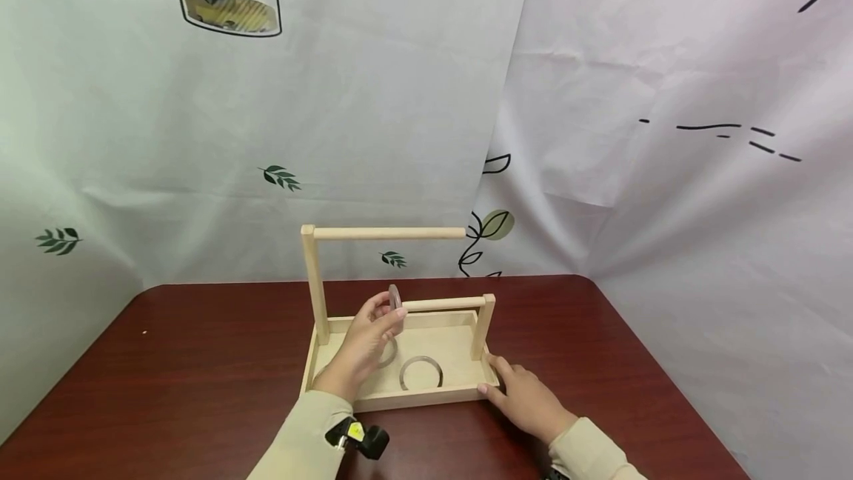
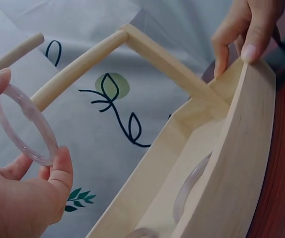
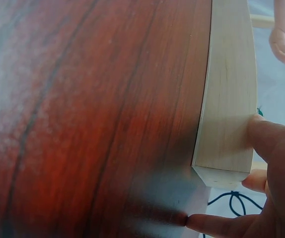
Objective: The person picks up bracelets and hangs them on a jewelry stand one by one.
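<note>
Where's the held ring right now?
In the head view, the ring is in the left hand, by the left end of the lower bar, above the tray.

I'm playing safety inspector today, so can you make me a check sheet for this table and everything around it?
Surface: reddish-brown table, wood-grained.
Job's things: pale wooden tray with two raised bars; one ring is at the free end of the lower bar, threaded or not unclear; two more rings sit in the tray.
Clutter: one tiny pale speck on the table.
Grips: left grip pinches the raised ring; right grip holds the tray's near right corner.
Cables: nothing seen.
Surroundings: pale cloth printed with plants.
</note>
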Motion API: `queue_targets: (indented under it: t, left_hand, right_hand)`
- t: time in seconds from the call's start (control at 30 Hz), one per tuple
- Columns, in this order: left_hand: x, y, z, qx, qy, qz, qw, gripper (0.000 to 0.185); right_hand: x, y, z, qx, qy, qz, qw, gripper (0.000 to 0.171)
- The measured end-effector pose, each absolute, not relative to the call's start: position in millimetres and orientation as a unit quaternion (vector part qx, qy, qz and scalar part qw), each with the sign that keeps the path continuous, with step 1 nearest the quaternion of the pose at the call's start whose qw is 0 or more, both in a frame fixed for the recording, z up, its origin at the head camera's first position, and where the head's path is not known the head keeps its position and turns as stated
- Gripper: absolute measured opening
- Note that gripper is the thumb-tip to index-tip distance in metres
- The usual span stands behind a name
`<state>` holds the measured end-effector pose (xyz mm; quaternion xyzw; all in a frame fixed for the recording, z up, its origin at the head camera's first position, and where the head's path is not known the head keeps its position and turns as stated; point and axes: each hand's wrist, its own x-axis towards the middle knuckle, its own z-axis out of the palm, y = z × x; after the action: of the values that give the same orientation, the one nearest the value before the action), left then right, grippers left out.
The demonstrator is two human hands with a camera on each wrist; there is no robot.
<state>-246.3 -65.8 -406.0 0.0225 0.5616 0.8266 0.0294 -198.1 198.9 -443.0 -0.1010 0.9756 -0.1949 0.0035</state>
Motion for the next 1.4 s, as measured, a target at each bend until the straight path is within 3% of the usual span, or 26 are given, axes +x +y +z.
queue_targets:
  t: [0.9,1.17,1.4]
  left_hand:
    - [-252,-34,-414,0.013,0.504,0.862,0.055,0.062]
    - [-252,-21,-416,0.002,0.496,0.867,0.056,0.052]
    - [-254,-10,-416,0.006,0.468,0.882,0.058,0.025]
  right_hand:
    - [-198,197,-444,-0.106,0.975,-0.197,0.007,0.056]
    - [-198,198,-444,-0.106,0.975,-0.196,0.008,0.056]
    - [-198,197,-443,-0.108,0.975,-0.194,0.004,0.056]
